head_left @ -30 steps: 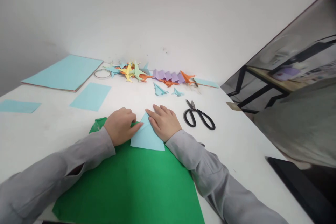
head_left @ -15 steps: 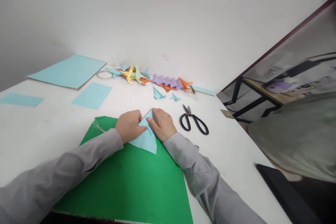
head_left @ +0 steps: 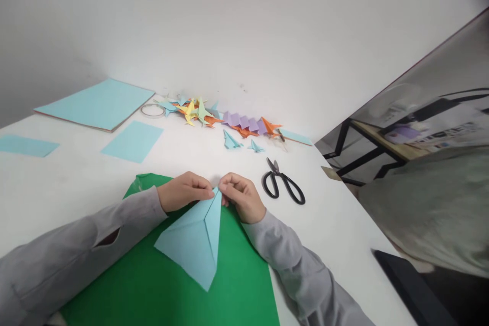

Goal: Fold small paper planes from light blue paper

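A light-blue sheet of folded paper (head_left: 191, 242) hangs from my fingers, its narrow tip at the top and its wide part spreading toward me. My left hand (head_left: 186, 191) pinches it near the tip, on the left edge. At the tip itself, my right hand (head_left: 243, 196) pinches the paper between thumb and fingers. Crease lines run down from the tip. Beneath the paper lies a green board (head_left: 168, 295), partly covered by my left forearm.
Black-handled scissors (head_left: 282, 181) lie right of my hands. Several coloured origami pieces (head_left: 198, 111) and purple pleated paper (head_left: 244, 122) sit along the wall. Blue sheets (head_left: 133, 141) and a blue stack (head_left: 95, 104) are at left. A person in a pale garment (head_left: 431, 204) is at right.
The paper was pressed against the green board, mostly under my hands; now it is raised and more of it shows, with both hands pinching near its tip.
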A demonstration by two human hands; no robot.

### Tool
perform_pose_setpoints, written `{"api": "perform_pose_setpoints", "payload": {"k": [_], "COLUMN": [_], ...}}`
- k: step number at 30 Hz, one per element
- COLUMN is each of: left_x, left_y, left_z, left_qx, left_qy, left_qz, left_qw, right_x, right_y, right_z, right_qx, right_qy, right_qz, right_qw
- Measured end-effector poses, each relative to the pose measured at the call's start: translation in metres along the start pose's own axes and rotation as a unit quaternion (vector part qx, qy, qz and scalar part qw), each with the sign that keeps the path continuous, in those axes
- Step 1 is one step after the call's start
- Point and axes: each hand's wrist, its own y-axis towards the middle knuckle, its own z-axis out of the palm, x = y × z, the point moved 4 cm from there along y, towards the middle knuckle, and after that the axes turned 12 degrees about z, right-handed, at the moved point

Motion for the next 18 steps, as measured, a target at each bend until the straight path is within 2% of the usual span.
{"api": "perform_pose_setpoints", "payload": {"k": [4,10,18], "left_x": [0.0018,0.0020,-0.0013], "left_y": [-0.0016,-0.0034,-0.0032], "left_z": [0.0045,0.0093,0.0102], "left_qx": [0.042,0.068,0.108], "left_qy": [0.000,-0.016,-0.063], "left_qz": [-0.014,-0.040,-0.058], "left_qw": [0.999,0.997,0.991], "right_x": [-0.0010,-0.0014,0.0016], "right_y": [-0.0014,-0.0024,-0.0050], "right_z": [0.0044,0.0090,0.0082], "right_qx": [0.075,0.156,0.210], "right_qy": [-0.066,-0.085,-0.098], "right_qz": [0.053,0.082,0.105], "right_qw": [0.994,0.981,0.967]}}
